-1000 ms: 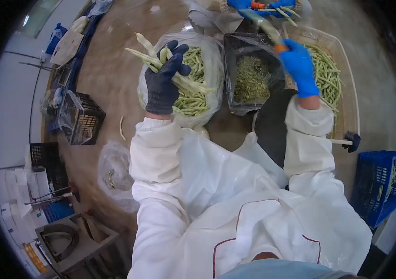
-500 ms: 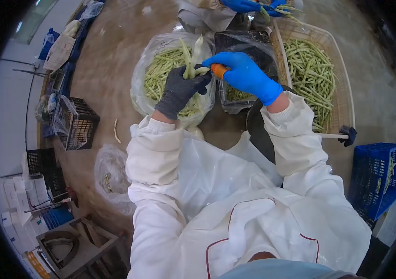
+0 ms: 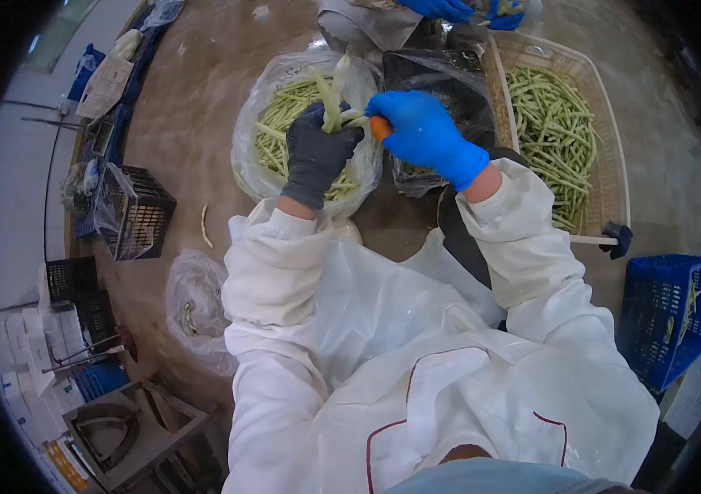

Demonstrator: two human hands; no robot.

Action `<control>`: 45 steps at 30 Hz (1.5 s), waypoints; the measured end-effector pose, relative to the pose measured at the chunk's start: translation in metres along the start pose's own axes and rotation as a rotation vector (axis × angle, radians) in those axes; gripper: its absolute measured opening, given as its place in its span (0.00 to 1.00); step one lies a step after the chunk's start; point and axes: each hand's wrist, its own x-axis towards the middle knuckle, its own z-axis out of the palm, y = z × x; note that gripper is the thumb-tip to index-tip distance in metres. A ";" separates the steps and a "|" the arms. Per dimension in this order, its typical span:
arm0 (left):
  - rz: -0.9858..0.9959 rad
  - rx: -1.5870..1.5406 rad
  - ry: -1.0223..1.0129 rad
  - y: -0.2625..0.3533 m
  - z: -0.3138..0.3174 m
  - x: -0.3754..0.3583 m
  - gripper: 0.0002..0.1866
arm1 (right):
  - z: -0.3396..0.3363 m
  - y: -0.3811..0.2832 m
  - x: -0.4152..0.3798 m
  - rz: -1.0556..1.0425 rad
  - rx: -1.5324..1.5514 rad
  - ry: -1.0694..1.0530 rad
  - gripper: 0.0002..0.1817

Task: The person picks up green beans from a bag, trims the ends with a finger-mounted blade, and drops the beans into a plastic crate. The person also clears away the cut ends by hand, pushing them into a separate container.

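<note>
My left hand [image 3: 317, 155], in a dark grey glove, is closed round several pale green bean pods [image 3: 331, 103] above a clear plastic bag [image 3: 245, 140] of cut green beans [image 3: 275, 136]. My right hand [image 3: 429, 136], in a blue glove, grips a small tool with an orange handle [image 3: 380, 128]. The tool's tip is beside the pods, too small to make out. Under and behind my right hand stands a black crate [image 3: 404, 70] lined with plastic, with some green bits in it.
A beige crate [image 3: 612, 140] of beans stands on the right, a blue crate [image 3: 668, 317] below it. A co-worker's blue-gloved hands [image 3: 441, 8] show at the top. On the left are a black crate [image 3: 143, 216], a plastic bag [image 3: 194, 309] and a metal frame [image 3: 140, 432].
The pods in my left hand have tilted slightly, and both my hands have shifted a little. The co-worker's hands have moved at the top.
</note>
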 end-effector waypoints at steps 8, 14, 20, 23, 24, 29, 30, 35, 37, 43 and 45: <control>0.013 -0.661 0.240 0.015 0.019 -0.007 0.14 | -0.006 -0.002 0.012 0.582 1.104 -0.079 0.10; -0.015 -0.682 0.175 0.011 -0.001 0.000 0.12 | -0.004 0.018 0.009 0.516 0.830 -0.190 0.10; -0.154 -1.287 0.197 -0.020 -0.077 0.009 0.14 | -0.040 0.097 -0.014 0.489 -0.281 0.030 0.09; -0.094 -1.337 0.234 -0.019 -0.108 0.005 0.16 | -0.054 0.114 -0.019 0.494 -0.469 0.013 0.13; -0.111 -1.339 0.240 -0.020 -0.108 0.003 0.16 | -0.052 0.111 -0.020 0.374 -0.470 0.094 0.16; -0.141 -1.323 0.202 0.000 -0.071 0.002 0.15 | -0.022 0.023 0.004 0.207 0.855 -0.133 0.24; -0.153 -1.314 0.214 0.002 -0.068 0.003 0.14 | -0.017 0.013 0.005 0.257 0.760 -0.234 0.22; -0.088 -1.182 0.362 -0.024 -0.086 0.014 0.11 | -0.020 0.006 0.011 0.432 0.620 -0.410 0.19; -0.103 -1.238 0.485 -0.055 -0.114 0.013 0.12 | -0.024 0.017 0.011 0.433 0.496 -0.342 0.18; 0.008 -0.252 0.089 -0.002 -0.059 0.000 0.18 | -0.011 0.020 0.000 0.180 0.244 -0.238 0.16; 0.302 0.326 0.011 -0.016 -0.025 -0.002 0.23 | -0.003 0.013 -0.003 0.089 0.350 -0.217 0.15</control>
